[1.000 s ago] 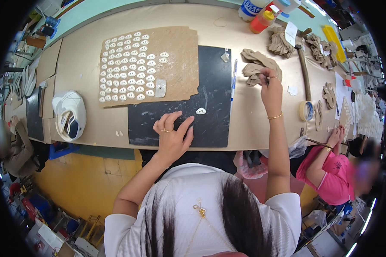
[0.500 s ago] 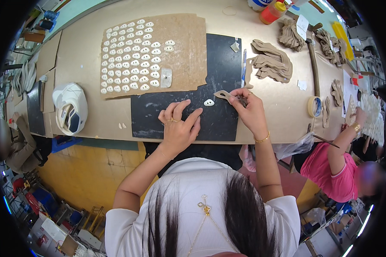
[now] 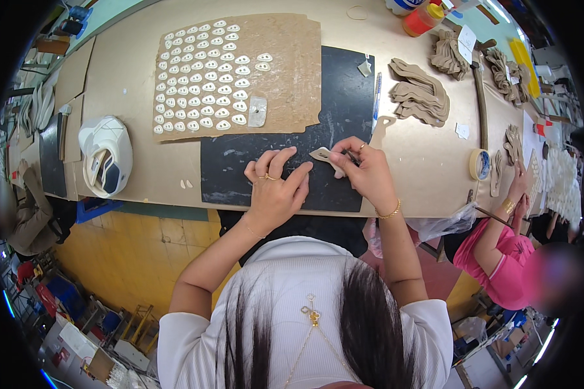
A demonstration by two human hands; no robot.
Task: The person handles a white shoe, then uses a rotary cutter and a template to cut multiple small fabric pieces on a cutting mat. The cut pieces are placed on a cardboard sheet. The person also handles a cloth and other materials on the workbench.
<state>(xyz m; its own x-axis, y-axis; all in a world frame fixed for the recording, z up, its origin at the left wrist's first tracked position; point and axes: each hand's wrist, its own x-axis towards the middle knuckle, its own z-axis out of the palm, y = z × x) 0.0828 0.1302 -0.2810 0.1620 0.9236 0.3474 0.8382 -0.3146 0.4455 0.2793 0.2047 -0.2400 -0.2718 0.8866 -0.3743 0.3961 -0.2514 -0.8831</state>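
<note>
At mid-frame, the right hand (image 3: pixel 360 167) has brought its pinched tan piece (image 3: pixel 316 153) over the white piece (image 3: pixel 324 156), overlapping; left hand (image 3: pixel 276 188) spread.

Sheet (image 3: pixel 289 74) partly on mat (image 3: pixel 346 91), shoe (image 3: pixel 105 149) at left; stacked pieces (image 3: pixel 424 94), hammer (image 3: pixel 480 104) at right
</note>
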